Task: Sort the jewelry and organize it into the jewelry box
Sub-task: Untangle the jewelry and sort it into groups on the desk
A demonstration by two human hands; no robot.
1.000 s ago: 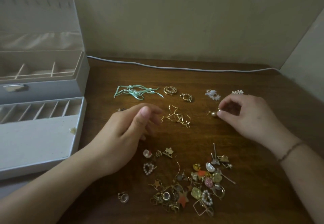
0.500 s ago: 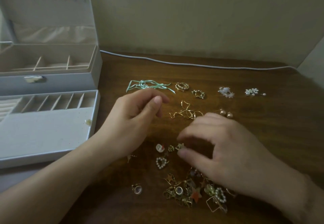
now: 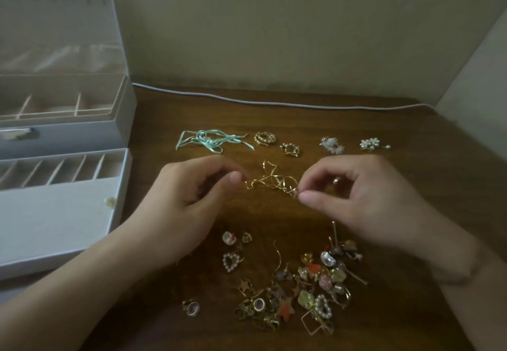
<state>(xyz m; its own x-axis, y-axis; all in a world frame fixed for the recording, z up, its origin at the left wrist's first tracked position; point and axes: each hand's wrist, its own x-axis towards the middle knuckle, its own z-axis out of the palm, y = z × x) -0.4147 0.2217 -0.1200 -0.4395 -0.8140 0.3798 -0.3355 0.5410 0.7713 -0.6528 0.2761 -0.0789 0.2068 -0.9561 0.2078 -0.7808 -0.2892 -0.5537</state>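
Note:
The grey jewelry box (image 3: 120,186) stands open at the left, its lid up and a divided tray pulled forward. A tangle of thin gold wire earrings (image 3: 270,182) lies on the wooden table between my hands. My right hand (image 3: 365,202) pinches a small gold earring (image 3: 295,193) at the tangle's right end. My left hand (image 3: 192,199) is curled, thumb against fingers, its tips just beside the tangle's left end; I cannot tell whether it holds anything. A heap of mixed jewelry (image 3: 301,290) lies near me.
Along the far side lie a mint ribbon (image 3: 211,140), two gold hoops (image 3: 264,138), and white flower earrings (image 3: 332,143). A pearl heart (image 3: 231,261) and a ring (image 3: 192,306) lie apart from the heap. A grey cable (image 3: 274,102) runs along the wall.
My right hand went from the gold ball earrings down to the heap, took a small piece, and moved up to the gold wire tangle. My left hand shifted slightly toward the tangle.

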